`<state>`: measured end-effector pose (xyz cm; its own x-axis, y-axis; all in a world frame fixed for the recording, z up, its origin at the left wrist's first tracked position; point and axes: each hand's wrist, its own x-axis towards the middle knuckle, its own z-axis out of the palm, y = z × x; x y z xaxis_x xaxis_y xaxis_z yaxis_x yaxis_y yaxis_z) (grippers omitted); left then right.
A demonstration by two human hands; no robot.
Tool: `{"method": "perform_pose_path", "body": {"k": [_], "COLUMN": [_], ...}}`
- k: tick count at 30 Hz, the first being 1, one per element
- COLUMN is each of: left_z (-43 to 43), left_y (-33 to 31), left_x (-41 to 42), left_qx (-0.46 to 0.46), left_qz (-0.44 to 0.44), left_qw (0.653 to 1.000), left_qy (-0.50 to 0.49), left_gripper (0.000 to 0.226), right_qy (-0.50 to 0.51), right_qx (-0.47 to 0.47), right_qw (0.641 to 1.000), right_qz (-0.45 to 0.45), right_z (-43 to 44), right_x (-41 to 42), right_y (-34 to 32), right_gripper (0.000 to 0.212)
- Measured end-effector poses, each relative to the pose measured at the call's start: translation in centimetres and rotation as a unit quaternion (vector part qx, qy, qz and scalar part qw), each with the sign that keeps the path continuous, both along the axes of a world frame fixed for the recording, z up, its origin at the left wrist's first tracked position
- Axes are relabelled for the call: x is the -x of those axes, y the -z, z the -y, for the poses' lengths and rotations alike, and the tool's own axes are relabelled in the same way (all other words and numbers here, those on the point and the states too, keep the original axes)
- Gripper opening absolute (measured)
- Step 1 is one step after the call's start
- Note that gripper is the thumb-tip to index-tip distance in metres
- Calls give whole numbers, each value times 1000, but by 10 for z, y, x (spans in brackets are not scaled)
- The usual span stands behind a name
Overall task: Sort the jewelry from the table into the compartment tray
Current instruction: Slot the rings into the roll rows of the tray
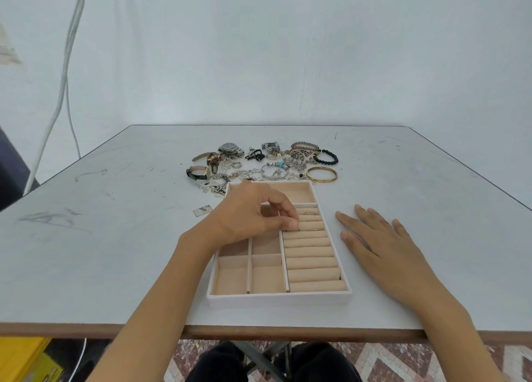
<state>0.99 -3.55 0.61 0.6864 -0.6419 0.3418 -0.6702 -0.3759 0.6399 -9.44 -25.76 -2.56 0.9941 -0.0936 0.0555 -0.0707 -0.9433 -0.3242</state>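
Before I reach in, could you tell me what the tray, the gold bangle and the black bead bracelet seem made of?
The white-rimmed compartment tray looks lined in matte beige velvet-like fabric. The thin gold bangle seems polished metal, given its glints. The black beaded bracelet shows dull round beads, perhaps stone or plastic.

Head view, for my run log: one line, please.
left hand pinches ring at ring rolls | right hand flat on table | jewelry pile behind tray

The scene is lit brightly and evenly by soft, diffuse light, only faint shadows being cast on the table [115,252] beside the tray [276,296] and the right hand [383,255], and lines near the edges are bowed by wide-angle distortion.
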Motion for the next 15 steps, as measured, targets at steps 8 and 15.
{"method": "perform_pose_path", "body": {"k": [8, 15], "left_z": [0, -1], "left_y": [2, 0], "left_x": [-1, 0], "left_qx": [15, 41], "left_qz": [-47, -92], "left_qw": [999, 995], "left_qy": [-7, -2], "left_gripper": [11, 15], "right_qy": [2, 1], "right_qx": [-1, -3], "right_qw": [1000, 1000], "right_qz": [4, 7], "right_z": [0, 0], "right_x": [0, 1], "right_y": [0, 2], "right_gripper": [46, 46]}}
